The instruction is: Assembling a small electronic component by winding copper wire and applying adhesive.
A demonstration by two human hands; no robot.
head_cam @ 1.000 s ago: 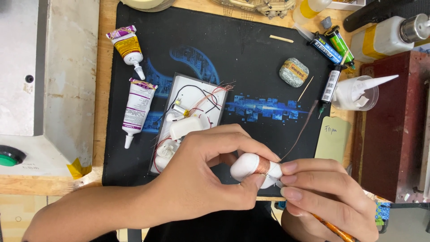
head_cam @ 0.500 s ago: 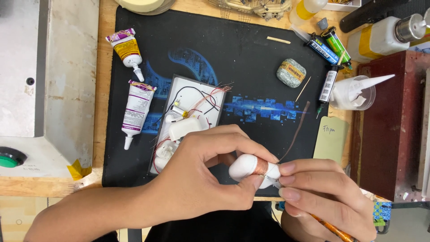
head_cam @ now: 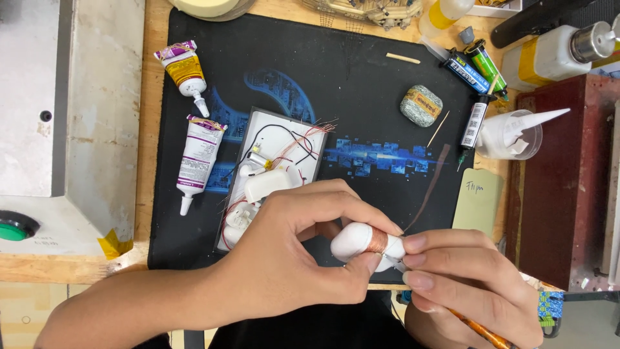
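Two hands hold a small white piece with copper wire wound on it, at the front edge of a black mat.

The left hand (head_cam: 290, 258) closes its thumb and fingers around the white piece (head_cam: 361, 240), which has a band of copper wire in its middle. The right hand (head_cam: 465, 284) pinches the other end of the piece with narrow fingers, and a thin orange stick (head_cam: 481, 329) lies under this hand. The piece is held just above the black mat (head_cam: 361, 110), near a white tray (head_cam: 274, 139) with small white parts and thin wires. Two glue tubes (head_cam: 197, 161) lie on the left of the mat. A small grey block (head_cam: 421, 105) and some pens (head_cam: 468, 64) are further back.
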